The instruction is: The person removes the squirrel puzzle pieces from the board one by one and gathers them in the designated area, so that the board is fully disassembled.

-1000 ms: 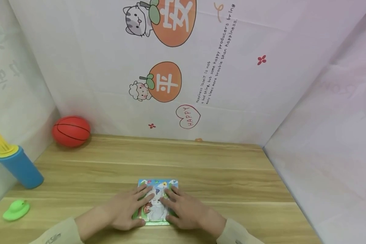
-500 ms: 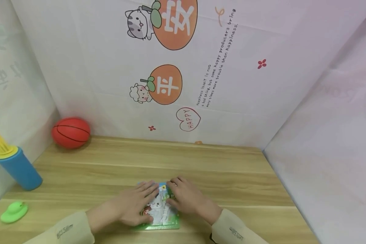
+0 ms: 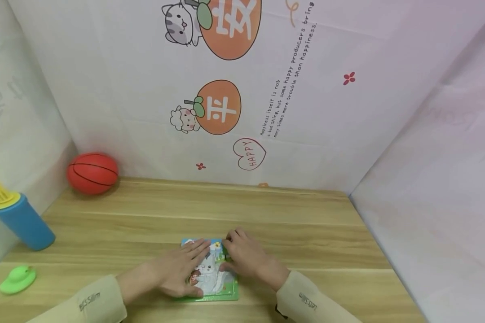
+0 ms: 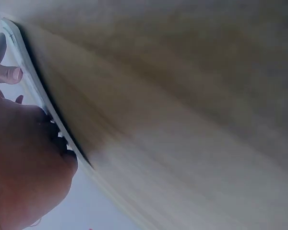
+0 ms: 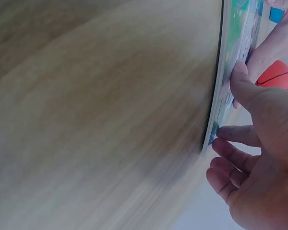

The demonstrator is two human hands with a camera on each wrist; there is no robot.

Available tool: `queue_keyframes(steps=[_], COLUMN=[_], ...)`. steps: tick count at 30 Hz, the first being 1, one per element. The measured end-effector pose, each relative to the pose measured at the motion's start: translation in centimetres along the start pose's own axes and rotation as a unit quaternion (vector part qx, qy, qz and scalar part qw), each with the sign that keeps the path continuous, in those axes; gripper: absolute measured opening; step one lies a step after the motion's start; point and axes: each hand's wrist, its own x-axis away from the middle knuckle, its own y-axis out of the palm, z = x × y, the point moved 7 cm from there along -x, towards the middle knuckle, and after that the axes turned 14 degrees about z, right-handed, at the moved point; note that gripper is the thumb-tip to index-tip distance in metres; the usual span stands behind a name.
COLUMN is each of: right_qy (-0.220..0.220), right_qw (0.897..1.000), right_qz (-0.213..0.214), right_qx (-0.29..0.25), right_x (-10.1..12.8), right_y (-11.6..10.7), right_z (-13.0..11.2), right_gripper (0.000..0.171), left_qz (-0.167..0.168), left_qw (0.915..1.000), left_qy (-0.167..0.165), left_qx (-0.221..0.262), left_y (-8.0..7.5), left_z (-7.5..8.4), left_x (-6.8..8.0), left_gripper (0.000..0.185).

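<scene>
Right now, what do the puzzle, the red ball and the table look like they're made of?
Puzzle: probably cardboard or thin wood with a smooth printed face; its edge looks pale, thin and stiff.
Red ball: likely rubber or plastic, smooth-looking, with even colour between thin black lines.
Table: wood or wood-look laminate, smooth-looking; grain streaks show, but don't settle which.

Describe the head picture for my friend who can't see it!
A person's left hand and right hand touch a picture puzzle on a wooden table. Left of them sit a red ball, blue-and-yellow pump and green toy.
</scene>
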Motion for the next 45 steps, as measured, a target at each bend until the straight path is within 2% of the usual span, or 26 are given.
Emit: queue_keyframes(steps=[9, 14, 21, 28, 39, 45], right_qy=[0.051, 0.072, 0.08, 0.093, 0.103, 0.073], right_qw=[0.996, 0.993, 0.991, 0.988, 0.985, 0.991], right_qz=[-0.007, -0.021, -0.024, -0.032, -0.037, -0.022], right_qx=[-0.072, -0.093, -0.107, -0.115, -0.131, -0.109], right_x=[-0.7, -1.0, -1.3, -1.5, -1.3, -1.1], right_y=[-0.3, -0.2, -0.3, -0.2, 0.0, -0.5], right_z=[0.5, 0.9, 0.9, 1.1, 1.1, 0.6], right_gripper=[0.067, 0.067, 0.068, 0.069, 0.069, 0.07], left_qz=[0.013, 0.013, 0.004, 0.007, 0.008, 0.013], left_qw=[0.9998, 0.9993, 0.9986, 0.9995, 0.9995, 0.9995], left_qy=[0.004, 0.0, -0.019, -0.011, -0.008, -0.002], left_qx=[0.016, 0.036, 0.049, 0.03, 0.031, 0.028], left_y=[-0.4, -0.5, -0.6, -0.6, -0.6, -0.2], left_z=[0.0, 0.0, -0.2, -0.1, 0.1, 0.1], left_x=[0.0, 0.0, -0.1, -0.3, -0.1, 0.0], left_gripper=[0.105, 0.101, 0.09, 0.09, 0.09, 0.09])
